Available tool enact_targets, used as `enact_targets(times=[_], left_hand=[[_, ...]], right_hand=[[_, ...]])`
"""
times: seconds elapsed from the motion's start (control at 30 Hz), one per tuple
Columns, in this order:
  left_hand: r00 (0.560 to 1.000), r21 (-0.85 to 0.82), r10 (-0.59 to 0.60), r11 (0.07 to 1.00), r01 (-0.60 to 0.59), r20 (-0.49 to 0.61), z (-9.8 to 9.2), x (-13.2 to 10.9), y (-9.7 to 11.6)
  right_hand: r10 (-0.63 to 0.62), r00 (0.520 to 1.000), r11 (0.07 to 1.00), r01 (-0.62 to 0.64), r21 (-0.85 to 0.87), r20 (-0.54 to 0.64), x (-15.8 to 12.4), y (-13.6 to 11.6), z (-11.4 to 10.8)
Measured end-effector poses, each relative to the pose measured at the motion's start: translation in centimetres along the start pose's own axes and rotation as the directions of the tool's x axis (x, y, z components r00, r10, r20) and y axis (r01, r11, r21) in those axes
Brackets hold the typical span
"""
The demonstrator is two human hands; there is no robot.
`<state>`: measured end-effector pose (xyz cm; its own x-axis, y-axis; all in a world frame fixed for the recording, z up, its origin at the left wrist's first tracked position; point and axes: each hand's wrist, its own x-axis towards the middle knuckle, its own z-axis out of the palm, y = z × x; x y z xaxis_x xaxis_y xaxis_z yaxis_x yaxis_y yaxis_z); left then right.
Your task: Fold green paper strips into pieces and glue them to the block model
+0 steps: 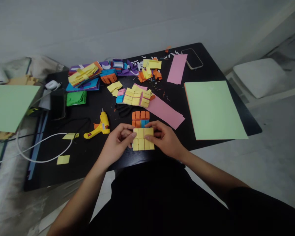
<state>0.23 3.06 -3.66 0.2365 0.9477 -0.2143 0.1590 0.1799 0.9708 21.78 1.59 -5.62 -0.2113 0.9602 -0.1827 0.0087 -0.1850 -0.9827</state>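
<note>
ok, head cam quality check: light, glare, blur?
Head view: dim, flat light overall; head view: faint pale glare near the top of the right-hand green sheet; head view: white seat soft and smeared; head view: black clothing nearly detailless; head view: yellow paper piece legible between left hand and right hand.

The yellow piece (142, 143) is matt paper (the glue gun (104, 124), plastic).

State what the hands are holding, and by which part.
A yellow folded-paper piece: the left hand holds it by its left edge, the right hand by its right side, thumb on the yellow face.
</note>
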Motion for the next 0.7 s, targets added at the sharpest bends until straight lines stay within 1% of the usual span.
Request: enact_targets(times=[0.07,0.13,0.27,0.37,0.53,0.7], left_hand=[[1.0,-0.027,-0.014,1.0,0.014,-0.018,-0.1,-0.3,-0.5],[0.999,-0.04,-0.021,0.999,0.019,-0.042,-0.2,-0.4,-0.8],[0.993,-0.018,-0.037,0.999,0.035,-0.108,-0.3,0.1,-1.2],[0.989,0.009,-0.062,0.998,0.064,-0.137,-0.1,0.5,-1.3],[0.984,0.034,-0.124,0.991,0.13,-0.129,0.1,0.4,-1.7],[0.979,0.041,-0.138,0.988,0.146,-0.151,0.2,-0.1,-2.4]], right_hand=[[-0.003,1.0,1.0,0.003,-0.01,-0.006,-0.2,0.3,0.2],[-0.034,0.999,0.998,0.033,-0.057,-0.011,-0.2,0.4,0.3],[-0.104,0.994,0.971,0.094,-0.22,-0.032,0.1,0.2,0.0],[-0.126,0.991,0.943,0.103,-0.317,-0.05,0.7,0.2,-0.4],[-0.102,0.994,0.926,0.078,-0.369,-0.046,1.1,0.5,-0.5],[-0.113,0.992,0.904,0.081,-0.419,-0.052,0.9,0.7,-0.3]])
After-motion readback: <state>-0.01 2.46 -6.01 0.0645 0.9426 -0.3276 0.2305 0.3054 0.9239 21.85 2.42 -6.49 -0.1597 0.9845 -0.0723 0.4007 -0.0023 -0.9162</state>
